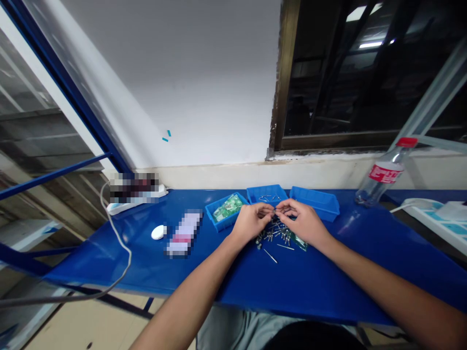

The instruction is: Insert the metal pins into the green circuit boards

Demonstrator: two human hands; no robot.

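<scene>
Fingers curled, thumbs close to fingertips, on both hands: left hand (252,221) and right hand (305,223) nearly meet just above the far side of the metal pin pile (278,232), the landmark for these notes. Grip looks narrow; whether either hand pinches a small piece cannot be told, the gap between fingertips being too small to read. Pins lie heaped and crossed on the blue table (251,287). One loose pin (270,256) lies at the near edge of the pile, slanted; another thin pin (285,247) lies just beside it. Green plastic bag (300,244) at the right edge of the pile, partly under the right hand. Beyond the pile, to its left, a blue tray (223,225) with green packets (229,208); straight beyond, a second blue tray (263,190) with a few thin pieces (269,198); beyond and right, a third blue tray (326,212). Well right of the pile, an upright bottle (386,173) with red cap. Well left, a white disc (158,233) and a pixelated flat object (185,231).
</scene>
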